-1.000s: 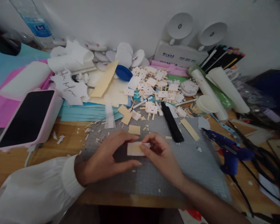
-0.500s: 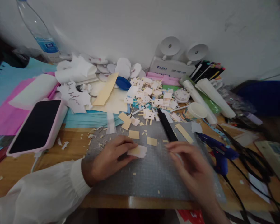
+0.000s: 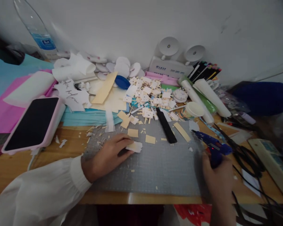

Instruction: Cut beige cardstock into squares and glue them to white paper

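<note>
A small cream and white paper piece lies on the grey cutting mat, near its left part, pinned under the fingertips of your left hand. It looks like two thin layers, a pale yellow card over white, with one corner lifted; the view is soft here, so the layering is a fair guess. The left grip is closed down on the piece, thumb and fingers pressing it flat.

Your right hand is at the mat's right edge, its grip wrapped around the handle of a blue glue gun, whose nozzle points left towards the mat. A black cord trails from it over the bench.

Risks as I judge them: the hot nozzle could touch your left fingertips, since they cover most of the small piece. The cord could snag the black scissors lying just beside the gun. A drip could land on the loose yellow squares near the piece. A light piece may shift if your left hand eases.

Beyond the mat lie a black craft knife, a heap of cut paper tags, a pink-cased phone and a paper cup.
</note>
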Demonstrator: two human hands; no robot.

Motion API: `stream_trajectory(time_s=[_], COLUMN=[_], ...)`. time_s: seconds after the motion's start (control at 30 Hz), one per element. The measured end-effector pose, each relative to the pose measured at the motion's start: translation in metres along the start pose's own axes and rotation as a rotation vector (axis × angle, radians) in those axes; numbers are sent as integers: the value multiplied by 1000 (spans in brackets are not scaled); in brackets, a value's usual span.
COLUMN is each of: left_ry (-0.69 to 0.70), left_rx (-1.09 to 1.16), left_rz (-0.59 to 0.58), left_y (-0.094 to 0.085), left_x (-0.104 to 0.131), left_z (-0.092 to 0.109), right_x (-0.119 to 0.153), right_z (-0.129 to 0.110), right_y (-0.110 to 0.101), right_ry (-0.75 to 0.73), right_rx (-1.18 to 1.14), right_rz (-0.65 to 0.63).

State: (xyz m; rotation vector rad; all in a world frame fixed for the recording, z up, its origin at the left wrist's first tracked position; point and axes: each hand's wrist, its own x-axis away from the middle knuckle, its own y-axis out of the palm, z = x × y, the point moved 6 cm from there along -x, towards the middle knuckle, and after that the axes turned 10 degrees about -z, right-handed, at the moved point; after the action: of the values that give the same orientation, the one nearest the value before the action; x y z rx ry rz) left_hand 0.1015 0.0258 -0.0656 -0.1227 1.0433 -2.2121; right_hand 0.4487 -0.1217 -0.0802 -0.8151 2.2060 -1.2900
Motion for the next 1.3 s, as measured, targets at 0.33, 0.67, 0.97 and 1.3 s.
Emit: stream_trajectory(time_s=[0.33, 0.67, 0.97, 1.3], left_ry=[33, 46, 76, 49], left_rx=[-59, -139, -168, -134], left_rz=[-12, 14, 7, -9], left_y=[3, 2, 2, 3], left_x=[4, 6, 5, 3], left_z=[2, -1, 3, 3], right_x=[18, 15, 26, 30], right_z=[-49, -158, -156, -161], right_y=[-46, 5, 39, 38], right_ry=[39, -804, -970, -939], right_rx=[34, 36, 149, 218], right_rz=[245, 240, 110, 140])
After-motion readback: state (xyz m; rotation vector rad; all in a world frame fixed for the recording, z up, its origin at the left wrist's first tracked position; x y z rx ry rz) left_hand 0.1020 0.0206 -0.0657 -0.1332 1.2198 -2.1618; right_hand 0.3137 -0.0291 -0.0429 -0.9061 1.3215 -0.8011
